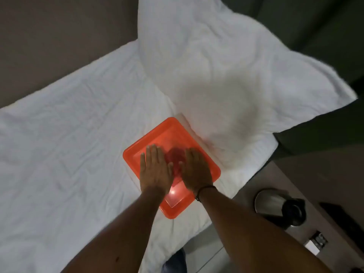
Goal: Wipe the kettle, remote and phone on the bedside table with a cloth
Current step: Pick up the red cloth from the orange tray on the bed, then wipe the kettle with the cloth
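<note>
Nearest the camera, two bare forearms are reaching up from the bottom of the frame toward the centre. In this single head view, the left hand (155,168) and the right hand (195,170) are lying flat and side by side, fingers spread open and palms down, over an orange tray (137,152) that is sitting on the white bed (69,125). Neither hand is gripping anything. Between them a dark red bundle, probably the cloth (175,157), is showing through motion blur; whether the fingers are touching it is unclear.

The kettle (275,205) is standing at the lower right on the bedside table (307,174), with a dark flat object (342,215) beside it that could be the remote or phone.

The step in hand seems to be fetching the cloth: it would go best gathering it in one hand, leaving the other free to steady the kettle.
</note>
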Tool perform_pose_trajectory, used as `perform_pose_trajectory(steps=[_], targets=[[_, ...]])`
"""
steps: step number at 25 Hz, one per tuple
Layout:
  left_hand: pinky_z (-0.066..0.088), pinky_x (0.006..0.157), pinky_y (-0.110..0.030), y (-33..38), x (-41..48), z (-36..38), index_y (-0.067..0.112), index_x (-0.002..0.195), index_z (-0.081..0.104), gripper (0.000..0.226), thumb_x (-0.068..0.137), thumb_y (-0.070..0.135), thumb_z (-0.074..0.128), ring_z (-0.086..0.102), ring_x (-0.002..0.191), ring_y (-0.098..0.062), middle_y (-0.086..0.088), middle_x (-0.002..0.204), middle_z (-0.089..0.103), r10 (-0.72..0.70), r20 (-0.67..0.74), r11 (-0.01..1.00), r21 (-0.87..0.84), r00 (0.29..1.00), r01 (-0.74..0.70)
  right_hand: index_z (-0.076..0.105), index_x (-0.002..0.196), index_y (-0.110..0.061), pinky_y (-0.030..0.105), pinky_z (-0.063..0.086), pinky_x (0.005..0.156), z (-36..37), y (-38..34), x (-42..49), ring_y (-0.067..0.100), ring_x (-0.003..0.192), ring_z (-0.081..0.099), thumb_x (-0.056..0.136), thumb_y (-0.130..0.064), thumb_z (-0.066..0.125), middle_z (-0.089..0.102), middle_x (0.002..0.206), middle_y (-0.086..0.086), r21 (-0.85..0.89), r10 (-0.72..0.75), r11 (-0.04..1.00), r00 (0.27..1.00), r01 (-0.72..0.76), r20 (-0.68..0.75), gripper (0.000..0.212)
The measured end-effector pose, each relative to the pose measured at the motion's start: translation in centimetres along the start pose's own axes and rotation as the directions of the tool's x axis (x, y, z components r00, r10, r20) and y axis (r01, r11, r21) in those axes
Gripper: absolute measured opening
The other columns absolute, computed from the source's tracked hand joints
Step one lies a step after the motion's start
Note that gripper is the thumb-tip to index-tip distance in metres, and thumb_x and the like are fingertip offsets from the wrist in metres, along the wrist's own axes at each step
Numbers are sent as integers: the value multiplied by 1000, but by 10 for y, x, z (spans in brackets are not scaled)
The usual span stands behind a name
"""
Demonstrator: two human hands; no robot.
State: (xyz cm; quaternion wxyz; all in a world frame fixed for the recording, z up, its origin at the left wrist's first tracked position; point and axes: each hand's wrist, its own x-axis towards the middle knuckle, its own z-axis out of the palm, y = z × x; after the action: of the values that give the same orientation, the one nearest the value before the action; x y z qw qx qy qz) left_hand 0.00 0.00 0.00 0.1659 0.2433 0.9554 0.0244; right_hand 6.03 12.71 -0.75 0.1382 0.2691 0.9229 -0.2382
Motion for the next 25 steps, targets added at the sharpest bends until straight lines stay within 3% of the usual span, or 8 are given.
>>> perform_pose_trajectory(steps=[5, 9, 12, 15, 17, 19, 22, 25], targets=[[20, 129, -54, -13, 44, 25, 8, 147, 51, 71, 101, 61, 39, 24, 157, -41, -20, 163, 38, -107, 122, 994, -16, 987, 109, 35, 155, -22, 54, 45, 113, 30, -11, 44, 39, 141, 45, 101, -46, 57, 42, 156, 14, -33, 108, 994, 988, -105, 107, 63], [50, 105, -49, -22, 50, 18, 22, 104, 69, 34, 89, 52, 68, 59, 120, -32, -6, 124, 66, -93, 111, 975, -192, 989, 113, 51, 142, -15, 48, 48, 112, 25, -11, 55, 37, 134, 57, 93, -20, 75, 64, 141, 12, 350, 152, 912, 970, -212, 192, 55], [56, 81, -46, -21, 46, 4, 11, 92, 66, 18, 86, 20, 80, 66, 84, -30, -3, 88, 69, -123, 221, 685, -687, 968, 244, 62, 133, -12, 31, 49, 103, 2, -8, 39, 33, 126, 62, 92, -10, 74, 69, 132, 13, 562, 122, 801, 975, -208, 188, 43], [54, 67, -37, -4, 25, -24, 3, 102, 63, 27, 82, -9, 78, 63, 79, -26, -11, 90, 69, -113, 195, 346, -911, 974, 223, 72, 104, -4, 31, 55, 81, -33, 7, -9, 30, 93, 68, 86, -7, 80, 72, 100, 13, 819, 153, 531, 976, -216, 157, 20], [61, 67, -29, 22, 0, -45, 16, 114, 67, 44, 80, -5, 84, 73, 81, -23, -12, 98, 77, 18, 227, 213, -952, 974, 219, 70, 104, 2, 39, 60, 87, -59, 35, -54, 31, 93, 72, 79, -1, 84, 73, 99, 15, 924, 235, 285, 953, -255, 191, 29], [63, 67, -27, 61, -31, -57, 25, 116, 70, 55, 70, 5, 94, 75, 77, -18, -12, 91, 78, 221, 259, 217, -953, 940, 211, 66, 122, 0, 50, 58, 99, -83, 73, -109, 40, 114, 71, 77, 7, 79, 73, 118, 23, 946, 174, -3, 932, -323, 319, 48], [58, 64, -25, 134, -75, -53, 29, 110, 74, 59, 58, 21, 100, 71, 67, -14, -8, 75, 76, 489, 321, 351, -924, 811, 154, 49, 147, 2, 69, 33, 119, -100, 134, -196, 53, 140, 49, 80, 16, 62, 50, 148, 42, 856, -63, -361, 925, -370, 374, 70], [58, 78, -30, 218, -120, -25, 36, 112, 75, 51, 66, 34, 97, 75, 85, -10, -2, 95, 80, 667, 380, 484, -875, 641, 15, 58, 143, -2, 71, 33, 119, -88, 201, -274, 55, 142, 47, 79, 13, 65, 53, 148, 37, 762, 4, -570, 927, -306, 375, 67]])
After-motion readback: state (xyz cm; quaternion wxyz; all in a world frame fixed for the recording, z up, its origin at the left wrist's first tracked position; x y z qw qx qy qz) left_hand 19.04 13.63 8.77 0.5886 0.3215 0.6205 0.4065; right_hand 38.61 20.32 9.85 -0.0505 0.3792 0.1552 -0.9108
